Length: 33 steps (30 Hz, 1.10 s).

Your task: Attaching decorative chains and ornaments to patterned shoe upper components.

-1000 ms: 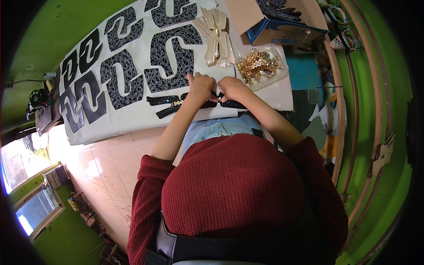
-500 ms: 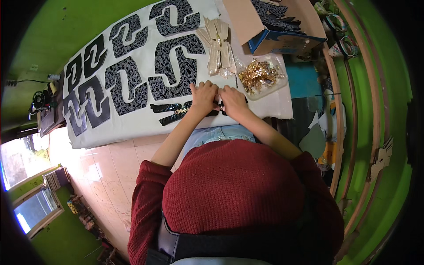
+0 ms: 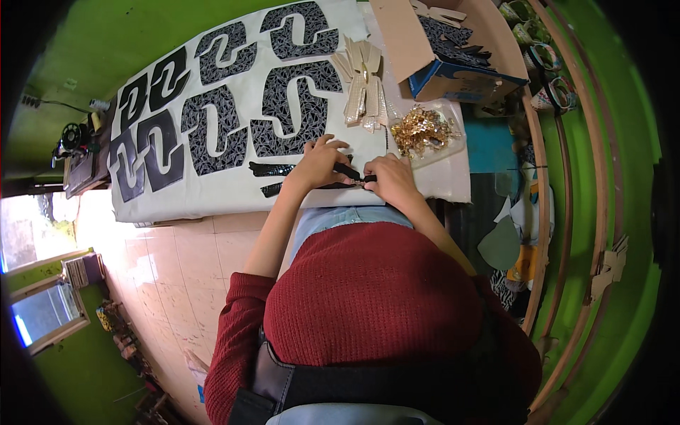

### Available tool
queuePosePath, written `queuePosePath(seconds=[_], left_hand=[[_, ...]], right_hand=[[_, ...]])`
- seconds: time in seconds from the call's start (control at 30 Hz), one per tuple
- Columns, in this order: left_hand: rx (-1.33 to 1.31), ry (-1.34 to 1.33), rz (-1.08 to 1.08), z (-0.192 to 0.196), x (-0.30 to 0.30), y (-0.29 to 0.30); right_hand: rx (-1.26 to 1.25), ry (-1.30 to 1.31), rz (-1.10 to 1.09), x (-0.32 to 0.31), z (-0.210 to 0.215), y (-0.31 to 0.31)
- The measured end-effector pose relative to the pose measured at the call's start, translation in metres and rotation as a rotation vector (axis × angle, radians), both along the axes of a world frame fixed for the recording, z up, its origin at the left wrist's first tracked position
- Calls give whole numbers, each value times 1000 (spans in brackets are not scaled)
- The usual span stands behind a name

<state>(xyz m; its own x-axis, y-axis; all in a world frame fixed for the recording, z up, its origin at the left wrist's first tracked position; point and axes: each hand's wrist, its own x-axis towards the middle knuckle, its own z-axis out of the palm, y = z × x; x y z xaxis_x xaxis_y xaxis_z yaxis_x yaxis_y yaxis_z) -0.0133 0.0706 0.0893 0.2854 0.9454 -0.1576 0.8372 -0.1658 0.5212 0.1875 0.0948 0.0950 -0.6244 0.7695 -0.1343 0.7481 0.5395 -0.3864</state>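
White sheeting (image 3: 230, 193) lies before you. Beside the clear plastic tray (image 3: 443, 154), your left hand (image 3: 316, 167) and right hand (image 3: 392, 178) pinch a narrow black strip (image 3: 346, 170).

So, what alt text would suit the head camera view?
A person's left hand and right hand grip a black strip over a white sheet. Nearby lie curved dark cutouts, a beige bow-like bundle and golden pieces.

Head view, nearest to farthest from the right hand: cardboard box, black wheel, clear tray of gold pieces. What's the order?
1. Clear tray of gold pieces: just beyond the right hand, rightward.
2. Cardboard box: farther out, right side.
3. Black wheel: far left.
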Motion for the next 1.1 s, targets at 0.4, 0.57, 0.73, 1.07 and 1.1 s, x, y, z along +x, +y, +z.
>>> queuePosePath(seconds=[0.4, 0.57, 0.73, 1.07, 1.1], left_hand=[[-304, -168, 181, 40, -105, -18], [-435, -57, 333, -2, -123, -27], [-399, -34, 445, -29, -122, -32], [-212, -195, 651, -40, -108, -54], [-176, -263, 660, -43, -108, -55]], right_hand=[[-358, 379, 298, -62, -7, 45], [-544, 331, 290, -91, -47, 42], [-257, 143, 266, -97, -50, 35], [-254, 147, 214, -91, -44, 30], [-275, 114, 209, -91, -39, 31]])
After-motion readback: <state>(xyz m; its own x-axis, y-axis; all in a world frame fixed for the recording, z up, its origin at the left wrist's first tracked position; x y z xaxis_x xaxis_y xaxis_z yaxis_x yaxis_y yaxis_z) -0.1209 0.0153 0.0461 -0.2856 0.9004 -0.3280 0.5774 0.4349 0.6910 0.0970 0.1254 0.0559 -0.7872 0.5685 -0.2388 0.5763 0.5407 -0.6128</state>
